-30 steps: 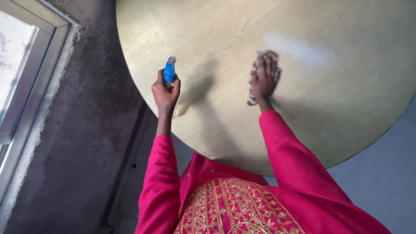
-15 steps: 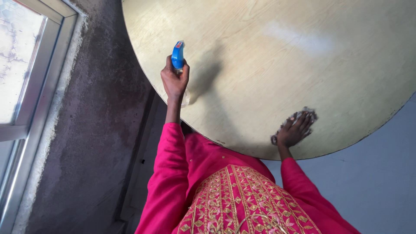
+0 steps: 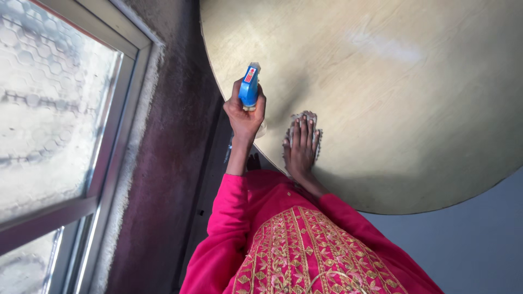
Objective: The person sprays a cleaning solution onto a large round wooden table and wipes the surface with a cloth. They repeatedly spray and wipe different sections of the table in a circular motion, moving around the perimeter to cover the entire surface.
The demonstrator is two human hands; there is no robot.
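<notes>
Left hand clenched round a spray bottle, blue trigger head up, body mostly hidden in the fist. Bottle sits above the near-left edge of the round table, just off the rim.

Right hand flat, fingers spread, pressing a cloth to the tabletop just right of the bottle. Only the cloth's fringe shows past the fingertips. No pinch here; the palm pins it down.

Handling, as judged: bottle looks light plastic, rigid, likely slick if wet; best taken round the neck under the trigger, as held. Cloth is soft and limp, bunches easily, holds best under a flat palm.

Tabletop pale wood grain, smooth, with a faint bright streak far right. Window and rough dark wall at left. Pink embroidered sleeves and tunic near.
</notes>
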